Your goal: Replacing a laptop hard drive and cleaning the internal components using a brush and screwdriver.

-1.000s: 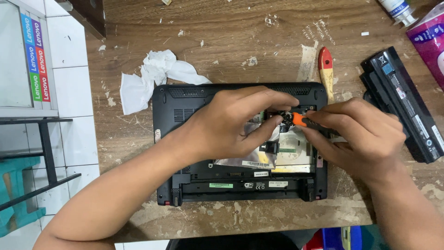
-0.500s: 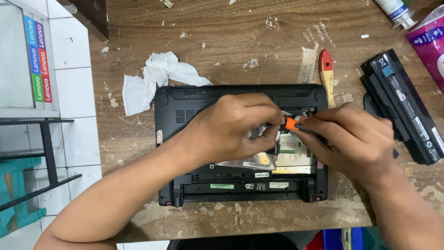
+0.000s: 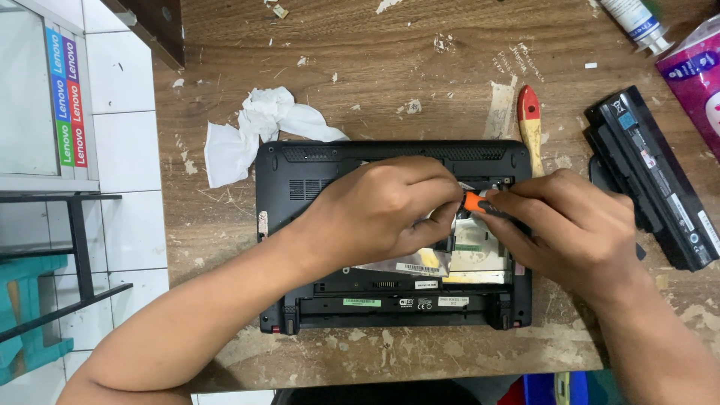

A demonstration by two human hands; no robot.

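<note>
Both hands (image 3: 480, 217) curled over opened laptop (image 3: 300, 187).

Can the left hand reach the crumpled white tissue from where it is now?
Probably yes. The left hand rests on the open laptop, and the tissue lies just beyond the laptop's far left corner, with nothing between them.

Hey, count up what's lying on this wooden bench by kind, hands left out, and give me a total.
Opened black laptop base: 1
Orange-handled screwdriver: 1
Black battery pack: 1
Red-handled brush: 1
Crumpled white tissue: 1
White tube: 1
Purple packet: 1
Total: 7
</note>
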